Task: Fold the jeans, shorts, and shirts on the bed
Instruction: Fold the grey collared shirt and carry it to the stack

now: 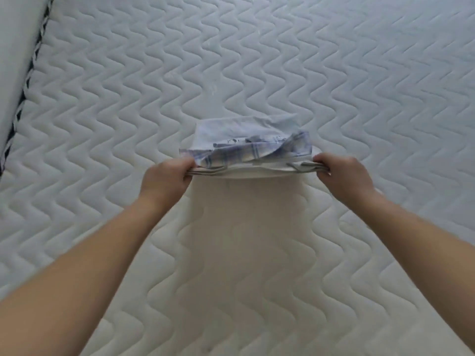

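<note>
Two bare forearms reached out over the quilted white mattress [257, 73]; the left hand [165, 179] and right hand [343, 176] each pinched shut on an end of the folded pale shirt [248, 152]; its plaid-trimmed bundle lay mid-bed between them.

Hidden and cut off

My fingertips are tucked under the shirt [246, 152]; its print is unreadable, and the bed [359, 98] runs off-frame.
</note>
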`<state>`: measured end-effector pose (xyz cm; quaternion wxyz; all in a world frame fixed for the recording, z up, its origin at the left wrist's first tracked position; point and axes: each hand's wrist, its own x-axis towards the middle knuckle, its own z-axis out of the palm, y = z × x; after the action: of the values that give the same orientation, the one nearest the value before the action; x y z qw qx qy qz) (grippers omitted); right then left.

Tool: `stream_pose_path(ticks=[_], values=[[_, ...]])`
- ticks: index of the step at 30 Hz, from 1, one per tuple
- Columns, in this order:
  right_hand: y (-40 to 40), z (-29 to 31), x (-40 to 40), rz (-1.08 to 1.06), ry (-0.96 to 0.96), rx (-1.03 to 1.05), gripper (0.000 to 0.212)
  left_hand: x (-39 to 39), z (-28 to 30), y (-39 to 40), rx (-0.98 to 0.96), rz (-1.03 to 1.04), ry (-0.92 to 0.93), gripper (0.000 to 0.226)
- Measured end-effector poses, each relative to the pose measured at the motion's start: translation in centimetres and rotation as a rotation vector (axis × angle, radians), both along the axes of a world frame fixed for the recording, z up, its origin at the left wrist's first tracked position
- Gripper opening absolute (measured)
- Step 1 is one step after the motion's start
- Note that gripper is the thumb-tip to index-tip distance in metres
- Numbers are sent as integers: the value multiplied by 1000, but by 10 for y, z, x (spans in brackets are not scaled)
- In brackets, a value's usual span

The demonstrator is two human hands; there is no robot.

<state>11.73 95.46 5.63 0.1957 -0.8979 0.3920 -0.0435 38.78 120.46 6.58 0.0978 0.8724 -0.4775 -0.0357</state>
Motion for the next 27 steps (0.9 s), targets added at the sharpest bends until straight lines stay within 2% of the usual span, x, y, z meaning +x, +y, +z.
stream_pose_path(ticks=[4, 9, 11, 13, 15, 17, 18, 20, 23, 27], values=[[47, -69, -43, -17, 181, 149, 30, -56, -72, 47, 145, 79, 137, 8], [91, -115, -86, -19, 220, 279, 36, -101, -117, 87, 104, 111, 245, 28], [101, -124, -94, -11, 206, 346, 43, -114, -126, 91, 163, 120, 266, 36], [106, -127, -96, -58, 174, 374, 47, -121, -129, 91, 224, 221, 348, 43], [108, -124, -90, -224, 71, 446, 41, -124, -127, 86, 113, 352, 462, 44], [104, -119, -77, -456, -89, 539, 33, -123, -122, 78, -90, 492, 561, 43], [100, -116, -69, -540, -156, 571, 35, -119, -121, 73, -163, 554, 587, 44], [92, -113, -54, -617, -231, 616, 48, -107, -121, 64, -179, 628, 604, 56], [79, -112, -32, -595, -209, 592, 66, -85, -125, 52, -51, 507, 486, 59], [66, -114, -3, -616, -175, 601, 85, -70, -128, 33, 141, 291, 435, 45]])
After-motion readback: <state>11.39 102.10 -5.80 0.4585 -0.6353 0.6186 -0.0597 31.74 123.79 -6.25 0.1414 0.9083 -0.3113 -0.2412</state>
